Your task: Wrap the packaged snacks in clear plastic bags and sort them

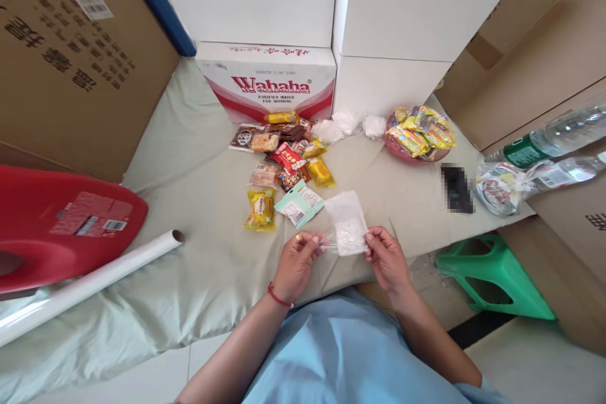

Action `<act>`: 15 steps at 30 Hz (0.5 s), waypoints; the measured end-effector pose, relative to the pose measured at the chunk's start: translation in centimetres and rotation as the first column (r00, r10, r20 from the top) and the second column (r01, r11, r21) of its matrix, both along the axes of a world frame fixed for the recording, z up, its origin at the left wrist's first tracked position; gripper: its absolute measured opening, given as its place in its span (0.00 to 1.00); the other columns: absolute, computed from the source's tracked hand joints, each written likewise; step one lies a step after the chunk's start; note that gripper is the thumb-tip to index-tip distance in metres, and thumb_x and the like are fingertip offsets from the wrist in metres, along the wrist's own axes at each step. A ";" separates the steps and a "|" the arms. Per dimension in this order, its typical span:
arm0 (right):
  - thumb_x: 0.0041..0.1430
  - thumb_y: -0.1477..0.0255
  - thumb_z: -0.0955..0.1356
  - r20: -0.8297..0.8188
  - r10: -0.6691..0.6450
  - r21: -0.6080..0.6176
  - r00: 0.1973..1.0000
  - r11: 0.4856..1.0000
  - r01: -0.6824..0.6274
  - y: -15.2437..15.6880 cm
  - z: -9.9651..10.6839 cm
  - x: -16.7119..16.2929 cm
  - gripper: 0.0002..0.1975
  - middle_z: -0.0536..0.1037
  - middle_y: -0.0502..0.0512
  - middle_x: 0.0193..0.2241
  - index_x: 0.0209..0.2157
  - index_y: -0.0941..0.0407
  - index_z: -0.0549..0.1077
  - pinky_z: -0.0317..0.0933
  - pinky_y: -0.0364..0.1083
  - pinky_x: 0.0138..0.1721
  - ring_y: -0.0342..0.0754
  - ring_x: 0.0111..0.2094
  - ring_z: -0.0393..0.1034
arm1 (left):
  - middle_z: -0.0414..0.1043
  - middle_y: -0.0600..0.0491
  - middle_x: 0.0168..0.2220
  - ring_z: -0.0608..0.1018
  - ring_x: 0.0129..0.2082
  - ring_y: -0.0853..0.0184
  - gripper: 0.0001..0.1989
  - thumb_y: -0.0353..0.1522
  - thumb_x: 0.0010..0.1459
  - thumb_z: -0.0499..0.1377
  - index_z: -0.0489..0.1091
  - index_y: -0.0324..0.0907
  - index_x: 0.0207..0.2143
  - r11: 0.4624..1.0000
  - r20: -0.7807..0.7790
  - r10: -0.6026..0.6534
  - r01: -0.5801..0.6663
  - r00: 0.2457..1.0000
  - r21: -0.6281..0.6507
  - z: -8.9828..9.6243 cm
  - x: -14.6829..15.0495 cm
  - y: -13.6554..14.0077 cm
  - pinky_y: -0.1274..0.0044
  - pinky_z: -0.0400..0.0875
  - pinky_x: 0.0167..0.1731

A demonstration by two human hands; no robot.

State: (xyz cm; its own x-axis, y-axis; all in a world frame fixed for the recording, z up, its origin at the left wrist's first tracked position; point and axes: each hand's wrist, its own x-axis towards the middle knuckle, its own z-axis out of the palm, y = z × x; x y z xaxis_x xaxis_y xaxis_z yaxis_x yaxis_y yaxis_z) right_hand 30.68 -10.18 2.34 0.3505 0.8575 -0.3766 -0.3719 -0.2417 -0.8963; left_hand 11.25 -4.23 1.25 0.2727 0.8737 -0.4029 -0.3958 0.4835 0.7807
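My left hand (297, 262), a red cord on its wrist, is closed in a pinch on a clear, crinkled plastic wrapper (330, 243). The wrapper meets a thin white packet (349, 227), whose right edge my right hand (389, 260) pinches between thumb and fingers. Whether wrapper and packet are one piece, I cannot tell. Just beyond lie a mint-green snack packet (300, 203) and a yellow-wrapped snack (261, 209). Behind them is a loose pile with a red packet (288, 157) and several other wrapped snacks.
Crumpled white packets (344, 123) lie near a red bowl (416, 156) of yellow snack packs. A Wahaha carton (269, 82) stands behind. Left are a red plastic container (61, 221) and a white tube (95, 281); right, water bottles (558, 139) and a green stool (497, 271).
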 end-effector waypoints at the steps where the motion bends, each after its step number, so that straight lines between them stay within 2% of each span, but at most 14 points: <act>1: 0.48 0.54 0.78 -0.010 -0.007 -0.032 1.000 0.999 0.006 0.0 -0.1 0.3 0.20 0.70 0.46 0.25 0.32 0.54 0.73 0.53 0.41 0.23 0.41 0.23 0.59 | 0.77 0.52 0.39 0.78 0.38 0.67 0.19 0.41 0.47 0.75 0.69 0.41 0.27 0.998 0.059 0.046 -0.043 0.997 -0.056 0.1 -0.3 0.2 0.73 0.74 0.43; 4: 0.48 0.55 0.78 0.015 0.077 -0.100 0.997 0.992 -0.075 -0.4 -0.5 0.8 0.20 0.71 0.47 0.25 0.31 0.54 0.73 0.52 0.41 0.22 0.40 0.23 0.59 | 0.76 0.53 0.43 0.80 0.44 0.66 0.19 0.33 0.43 0.76 0.68 0.41 0.28 0.988 0.163 0.105 -0.084 0.981 -0.130 0.3 -0.7 0.8 0.72 0.75 0.47; 6: 0.50 0.55 0.77 0.073 0.116 -0.109 0.990 0.988 -0.108 -0.8 -0.8 0.9 0.19 0.72 0.48 0.26 0.31 0.54 0.73 0.53 0.42 0.23 0.41 0.23 0.60 | 0.76 0.54 0.42 0.79 0.41 0.69 0.19 0.27 0.41 0.74 0.67 0.42 0.30 0.985 0.186 0.116 -0.089 0.976 -0.145 0.3 -0.7 1.0 0.75 0.75 0.45; 8: 0.53 0.55 0.76 0.137 0.116 -0.096 0.984 0.990 -0.103 -1.1 -0.9 0.9 0.18 0.72 0.48 0.25 0.32 0.54 0.73 0.55 0.42 0.24 0.41 0.23 0.61 | 0.74 0.55 0.38 0.76 0.35 0.74 0.19 0.23 0.38 0.72 0.68 0.42 0.32 0.986 0.180 0.116 -0.090 0.977 -0.143 0.1 -0.6 1.1 0.80 0.72 0.38; 10: 0.54 0.55 0.76 0.181 0.115 -0.078 0.977 0.992 -0.102 -1.0 -0.8 1.1 0.17 0.71 0.47 0.25 0.32 0.53 0.73 0.57 0.43 0.25 0.42 0.24 0.61 | 0.72 0.56 0.35 0.71 0.30 0.76 0.16 0.22 0.39 0.68 0.70 0.41 0.32 0.988 0.156 0.113 -0.094 0.981 -0.125 -0.2 -0.7 1.2 0.83 0.68 0.32; 12: 0.54 0.55 0.75 0.208 0.125 -0.069 0.970 0.991 -0.113 -0.8 -0.5 1.5 0.17 0.71 0.47 0.26 0.33 0.53 0.73 0.57 0.43 0.25 0.43 0.24 0.61 | 0.70 0.55 0.34 0.68 0.29 0.75 0.16 0.23 0.38 0.64 0.73 0.40 0.34 0.989 0.154 0.120 -0.105 0.981 -0.106 -0.3 -1.0 1.2 0.82 0.65 0.30; 15: 0.55 0.55 0.75 0.238 0.122 -0.062 0.964 0.992 -0.111 -0.3 0.1 2.2 0.17 0.70 0.47 0.26 0.33 0.53 0.73 0.55 0.43 0.24 0.42 0.23 0.59 | 0.69 0.52 0.37 0.68 0.33 0.72 0.23 0.24 0.34 0.59 0.76 0.39 0.38 0.992 0.212 0.109 -0.093 0.971 -0.086 -0.1 -1.6 1.1 0.81 0.65 0.32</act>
